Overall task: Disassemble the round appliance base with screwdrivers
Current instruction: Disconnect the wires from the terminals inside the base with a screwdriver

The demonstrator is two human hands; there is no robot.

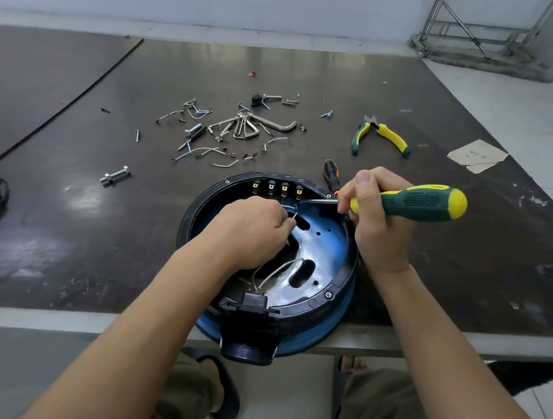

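Gripping ribbed screwdriver (408,201), right hand (372,217) probes round base (335,280).

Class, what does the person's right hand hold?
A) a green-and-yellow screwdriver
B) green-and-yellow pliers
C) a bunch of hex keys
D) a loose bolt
A: the right hand grips the screwdriver by its green-and-yellow handle, tip inside the round base, while the pliers lie untouched on the table.
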